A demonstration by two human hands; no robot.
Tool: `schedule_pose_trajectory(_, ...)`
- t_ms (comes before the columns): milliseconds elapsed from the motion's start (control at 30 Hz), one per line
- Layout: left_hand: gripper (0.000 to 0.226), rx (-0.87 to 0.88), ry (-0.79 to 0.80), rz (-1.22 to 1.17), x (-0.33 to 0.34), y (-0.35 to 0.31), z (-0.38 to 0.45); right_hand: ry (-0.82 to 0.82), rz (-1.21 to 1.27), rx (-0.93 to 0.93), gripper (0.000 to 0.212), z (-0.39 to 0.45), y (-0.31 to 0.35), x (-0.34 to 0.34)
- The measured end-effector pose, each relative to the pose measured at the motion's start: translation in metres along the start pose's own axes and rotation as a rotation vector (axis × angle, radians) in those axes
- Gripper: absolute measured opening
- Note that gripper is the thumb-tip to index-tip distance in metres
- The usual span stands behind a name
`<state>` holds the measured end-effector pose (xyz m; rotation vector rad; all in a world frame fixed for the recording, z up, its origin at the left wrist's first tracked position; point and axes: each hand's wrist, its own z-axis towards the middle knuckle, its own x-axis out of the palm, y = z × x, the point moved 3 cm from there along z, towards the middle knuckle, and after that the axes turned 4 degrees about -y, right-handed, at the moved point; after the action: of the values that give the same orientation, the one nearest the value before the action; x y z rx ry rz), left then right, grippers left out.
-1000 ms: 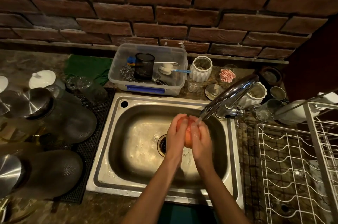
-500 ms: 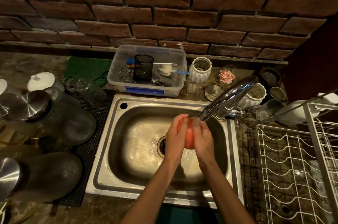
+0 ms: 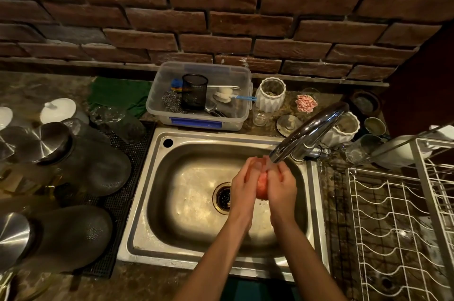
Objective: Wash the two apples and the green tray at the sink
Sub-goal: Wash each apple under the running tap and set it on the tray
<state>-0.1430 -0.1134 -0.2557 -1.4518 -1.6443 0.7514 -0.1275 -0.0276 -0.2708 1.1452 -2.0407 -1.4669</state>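
A red-orange apple [image 3: 262,186] is pressed between my two palms over the steel sink [image 3: 172,202], just right of the drain [image 3: 224,198]. My left hand [image 3: 244,181] wraps its left side and my right hand [image 3: 281,184] its right side. Water runs from the chrome faucet [image 3: 309,132] spout onto the apple and my fingers. Most of the apple is hidden by my hands. A second apple and a green tray are not in view.
A clear plastic bin [image 3: 200,97] with scrubbers and a black mesh cup stands behind the sink. Dark jars with steel lids [image 3: 81,158] fill the left counter on a black mat. A white wire dish rack [image 3: 398,227] is at the right. White ribbed vases [image 3: 270,94] flank the faucet.
My hands have rubbed around the apple under the stream, covering more of it now. They stay at the same place over the sink.
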Motion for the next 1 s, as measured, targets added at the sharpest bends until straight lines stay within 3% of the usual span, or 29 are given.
schedule_pose_trajectory(133, 0.029, 0.145, 0.024, 0.141, -0.008, 0.003, -0.002, 0.081, 0.239, 0.457, 0.021, 0.004, 0.003, 0.000)
schedule_pose_trajectory(233, 0.036, 0.212, 0.050, 0.199, -0.012, 0.005, -0.001, 0.166, 0.264, 0.582, 0.031, 0.002, 0.003, 0.001)
schedule_pose_trajectory(333, 0.038, 0.137, 0.006, 0.146, -0.012, 0.007, 0.004, 0.141, 0.117, 0.403, 0.022, 0.003, 0.003, 0.005)
schedule_pose_trajectory(467, 0.022, -0.014, -0.092, 0.099, -0.011, 0.009, 0.015, 0.101, -0.355, -0.109, 0.034, -0.005, 0.006, 0.007)
schedule_pose_trajectory(633, 0.033, -0.333, -0.014, -0.028, -0.012, 0.012, 0.014, 0.139, -0.416, -0.460, 0.035, -0.026, -0.003, -0.001)
schedule_pose_trajectory(800, 0.024, -0.163, 0.022, -0.019, -0.012, 0.009, 0.009, 0.052, -0.277, -0.380, 0.032, -0.026, -0.006, -0.002)
schedule_pose_trajectory(900, 0.023, -0.053, 0.041, 0.009, -0.012, 0.011, 0.003, 0.025, -0.292, -0.187, 0.037, -0.007, -0.003, -0.005)
schedule_pose_trajectory(1000, 0.027, 0.030, 0.071, 0.063, -0.017, 0.010, 0.000, 0.138, -0.190, 0.032, 0.024, 0.009, 0.005, -0.007)
